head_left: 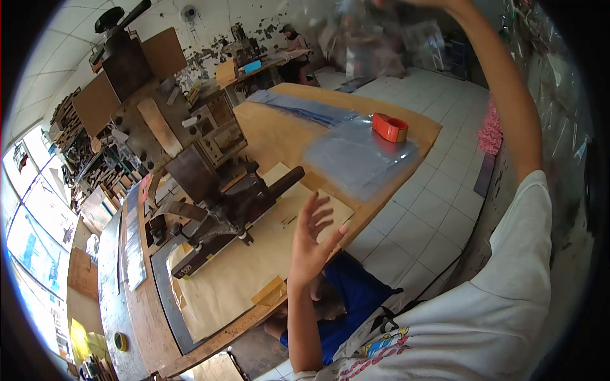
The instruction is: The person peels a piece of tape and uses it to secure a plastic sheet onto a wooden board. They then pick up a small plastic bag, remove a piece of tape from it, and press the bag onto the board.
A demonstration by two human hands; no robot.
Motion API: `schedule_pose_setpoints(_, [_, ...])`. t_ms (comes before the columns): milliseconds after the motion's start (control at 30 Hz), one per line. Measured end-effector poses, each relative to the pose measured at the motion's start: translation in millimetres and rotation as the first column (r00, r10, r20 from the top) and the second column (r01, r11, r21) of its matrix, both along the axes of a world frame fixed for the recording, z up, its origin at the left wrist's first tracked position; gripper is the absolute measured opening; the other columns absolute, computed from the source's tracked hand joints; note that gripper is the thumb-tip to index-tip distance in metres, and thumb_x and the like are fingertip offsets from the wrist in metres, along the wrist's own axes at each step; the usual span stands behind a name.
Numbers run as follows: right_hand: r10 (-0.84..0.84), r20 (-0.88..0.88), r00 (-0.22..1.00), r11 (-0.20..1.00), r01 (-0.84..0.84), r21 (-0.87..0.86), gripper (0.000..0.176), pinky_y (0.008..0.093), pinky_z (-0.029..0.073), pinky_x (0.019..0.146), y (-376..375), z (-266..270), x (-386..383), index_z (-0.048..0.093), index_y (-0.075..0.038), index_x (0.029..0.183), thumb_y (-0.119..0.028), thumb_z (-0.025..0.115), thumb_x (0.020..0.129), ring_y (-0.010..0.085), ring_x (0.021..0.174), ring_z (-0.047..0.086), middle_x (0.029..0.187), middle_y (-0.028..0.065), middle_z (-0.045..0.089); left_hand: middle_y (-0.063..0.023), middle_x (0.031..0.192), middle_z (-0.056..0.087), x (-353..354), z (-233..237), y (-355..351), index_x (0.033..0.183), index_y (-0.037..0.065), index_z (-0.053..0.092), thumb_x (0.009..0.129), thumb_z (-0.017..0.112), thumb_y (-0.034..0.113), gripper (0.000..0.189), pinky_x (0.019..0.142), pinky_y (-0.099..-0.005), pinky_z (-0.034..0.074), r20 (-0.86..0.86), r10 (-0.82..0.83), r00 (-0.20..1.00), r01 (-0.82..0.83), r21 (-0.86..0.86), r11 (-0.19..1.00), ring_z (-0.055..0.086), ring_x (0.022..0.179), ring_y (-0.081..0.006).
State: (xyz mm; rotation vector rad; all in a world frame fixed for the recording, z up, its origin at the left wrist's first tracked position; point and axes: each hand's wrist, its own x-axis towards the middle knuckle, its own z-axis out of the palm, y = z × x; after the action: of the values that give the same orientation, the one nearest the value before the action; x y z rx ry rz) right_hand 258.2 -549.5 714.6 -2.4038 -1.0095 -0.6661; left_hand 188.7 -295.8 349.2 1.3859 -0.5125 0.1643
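Note:
My left hand (311,244) is raised over the front edge of the wooden table, fingers apart and holding nothing. Beside it stands a heavy press machine (210,184) with a dark lever, above a tan board (254,260). My right arm reaches up high, and my right hand (432,2) is partly cut off by the top edge. From it hangs a clear plastic sheet (375,38), smeared by motion. On the table's right part lies a stack of clear plastic sheets (356,155), with a red tape dispenser (389,127) resting on it.
Bluish plastic strips (298,106) lie along the far side of the wooden table (419,127). Brown tape (270,291) marks the board's near edge. A tape roll (121,341) sits at lower left. Another person (293,39) is at a far bench. Clear plastic hangs at right.

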Motion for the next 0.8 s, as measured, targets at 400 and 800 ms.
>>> schedule_pose_setpoints(400, [0.446, -0.324, 0.834, 0.866, -0.311, 0.391, 0.028, 0.0234, 0.048, 0.042, 75, -165, -65, 0.065, -0.003, 0.116, -0.027, 0.056, 0.105, 0.0084, 0.048, 0.061, 0.075, 0.0048, 0.069, -0.0217, 0.147, 0.042, -24, 0, -1, 0.162, 0.014, 0.001, 0.075, 0.088, 0.014, 0.123, 0.106, -0.0406, 0.043, 0.132, 0.174, 0.976, -0.11, -0.395, 0.912, 0.057, 0.117, -0.0256])
schedule_pose_setpoints(800, [0.305, -0.599, 0.74, 0.951, -0.271, 0.149, 0.029, 0.0236, 0.044, 0.04, 80, -189, 13, 0.07, -0.002, 0.101, -0.029, 0.059, 0.103, 0.0071, 0.043, 0.054, 0.067, 0.0002, 0.057, -0.0143, 0.121, 0.064, 4, 67, 39, 0.129, -0.003, 0.055, 0.089, 0.076, 0.022, 0.052, 0.092, -0.0325, 0.049, 0.294, 0.394, 0.871, -0.402, -0.034, 0.915, 0.063, 0.105, -0.0188])
